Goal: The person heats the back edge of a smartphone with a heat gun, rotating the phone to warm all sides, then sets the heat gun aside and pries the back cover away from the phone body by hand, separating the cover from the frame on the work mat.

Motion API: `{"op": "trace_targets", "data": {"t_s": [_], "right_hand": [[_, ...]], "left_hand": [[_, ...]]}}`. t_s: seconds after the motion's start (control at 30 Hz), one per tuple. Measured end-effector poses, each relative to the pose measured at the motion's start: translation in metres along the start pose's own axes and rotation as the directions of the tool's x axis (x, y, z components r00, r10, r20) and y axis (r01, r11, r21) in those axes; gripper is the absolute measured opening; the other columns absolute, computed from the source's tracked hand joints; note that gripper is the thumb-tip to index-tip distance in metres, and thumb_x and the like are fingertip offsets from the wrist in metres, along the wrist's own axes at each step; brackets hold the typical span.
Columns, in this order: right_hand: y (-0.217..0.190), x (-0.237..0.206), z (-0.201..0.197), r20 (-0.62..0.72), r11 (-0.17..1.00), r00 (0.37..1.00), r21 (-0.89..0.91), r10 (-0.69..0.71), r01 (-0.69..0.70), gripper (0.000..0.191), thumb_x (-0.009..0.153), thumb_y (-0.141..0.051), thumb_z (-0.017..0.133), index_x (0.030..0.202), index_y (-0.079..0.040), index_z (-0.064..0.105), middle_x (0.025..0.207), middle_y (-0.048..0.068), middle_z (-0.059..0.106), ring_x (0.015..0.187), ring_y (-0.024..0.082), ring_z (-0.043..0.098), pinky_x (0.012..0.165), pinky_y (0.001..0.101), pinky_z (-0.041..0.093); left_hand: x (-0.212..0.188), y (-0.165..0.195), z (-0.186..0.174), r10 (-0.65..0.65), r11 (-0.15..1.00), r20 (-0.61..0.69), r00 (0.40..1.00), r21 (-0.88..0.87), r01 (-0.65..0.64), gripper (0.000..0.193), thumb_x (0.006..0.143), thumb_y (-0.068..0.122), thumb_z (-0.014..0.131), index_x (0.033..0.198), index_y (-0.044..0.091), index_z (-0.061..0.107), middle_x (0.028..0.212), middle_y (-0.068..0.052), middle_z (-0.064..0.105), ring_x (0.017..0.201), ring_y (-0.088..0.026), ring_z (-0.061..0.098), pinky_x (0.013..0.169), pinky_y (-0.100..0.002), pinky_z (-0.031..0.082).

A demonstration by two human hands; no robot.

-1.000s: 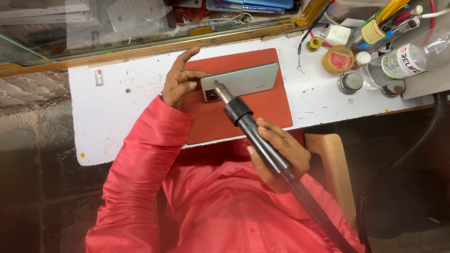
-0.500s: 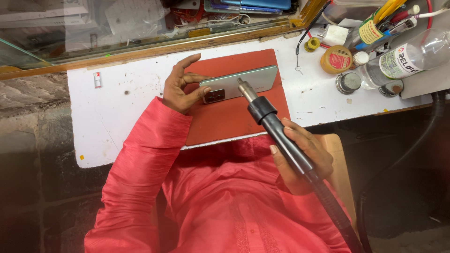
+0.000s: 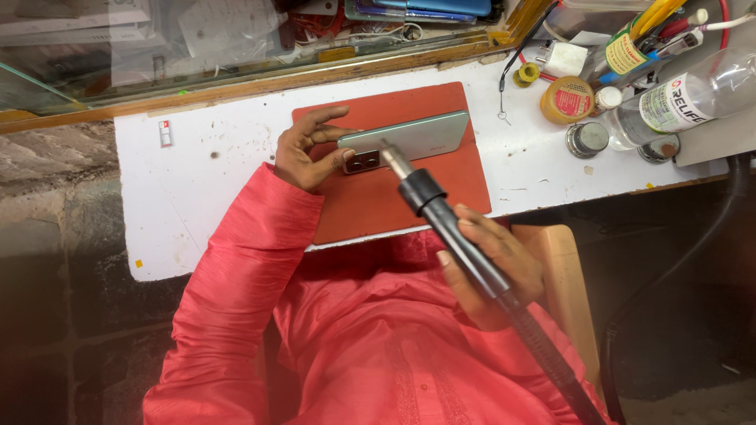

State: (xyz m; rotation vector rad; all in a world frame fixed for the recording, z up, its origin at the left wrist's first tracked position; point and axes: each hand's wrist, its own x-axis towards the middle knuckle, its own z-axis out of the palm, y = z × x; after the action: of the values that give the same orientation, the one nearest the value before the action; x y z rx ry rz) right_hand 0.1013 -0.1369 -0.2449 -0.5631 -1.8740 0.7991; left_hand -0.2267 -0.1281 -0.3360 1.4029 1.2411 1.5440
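In the head view, a pale green phone [image 3: 409, 140] lies back-up on a red mat [image 3: 394, 201] in the upper middle of the frame, its camera block at the left end. The left hand [image 3: 307, 149] curls around that left end, thumb and fingers pinching the phone's edge and steadying it against the mat.

The right hand [image 3: 488, 271], in the centre right of the frame, is wrapped closed around the black handle of a hot-air wand [image 3: 441, 216]. The wand runs diagonally from the lower right up toward the phone, and its metal nozzle sits just over the phone's back, close beside the camera block; whether it touches cannot be told. A black hose trails from the handle toward the lower right corner.

The mat rests on a white tabletop [image 3: 205, 181]. In the upper right stand a clear plastic bottle [image 3: 685, 98], a yellow tin [image 3: 565, 100] and a small round metal pot [image 3: 587, 139].
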Motion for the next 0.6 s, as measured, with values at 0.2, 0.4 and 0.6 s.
{"op": "trace_targets", "data": {"t_s": [0.2,0.4,0.6], "right_hand": [[0.010,-0.002,-0.015,-0.129,0.997,0.990,-0.034,0.057,-0.062,0.039,0.087,0.006,0.077,0.123,0.007,0.064,0.128,0.028,0.067,0.120,0.033,0.072,0.097,0.0352,0.063],[0.006,-0.001,-0.006,-0.063,0.999,0.997,-0.014,0.033,-0.034,0.042,0.083,0.006,0.077,0.122,0.008,0.063,0.126,0.029,0.068,0.119,0.034,0.072,0.098,0.0363,0.063],[0.002,0.004,0.005,-0.021,0.999,1.000,0.048,0.001,0.000,0.043,0.082,0.005,0.078,0.123,0.007,0.063,0.124,0.029,0.068,0.120,0.034,0.072,0.099,0.0376,0.064]], "left_hand": [[0.000,0.001,0.000,-0.009,0.999,-0.010,1.000,0.042,0.009,0.059,0.092,-0.003,0.072,0.147,0.001,0.050,0.117,-0.017,0.077,0.118,-0.022,0.072,0.110,-0.035,0.052],[-0.002,0.000,0.000,0.019,1.000,-0.013,1.000,0.018,-0.018,0.059,0.093,-0.005,0.067,0.149,0.001,0.048,0.119,-0.017,0.075,0.123,-0.023,0.070,0.112,-0.036,0.050],[0.000,0.001,0.000,0.007,1.000,-0.023,1.000,0.009,-0.007,0.059,0.093,-0.006,0.064,0.149,0.001,0.047,0.121,-0.018,0.075,0.122,-0.022,0.070,0.110,-0.034,0.051]]}}
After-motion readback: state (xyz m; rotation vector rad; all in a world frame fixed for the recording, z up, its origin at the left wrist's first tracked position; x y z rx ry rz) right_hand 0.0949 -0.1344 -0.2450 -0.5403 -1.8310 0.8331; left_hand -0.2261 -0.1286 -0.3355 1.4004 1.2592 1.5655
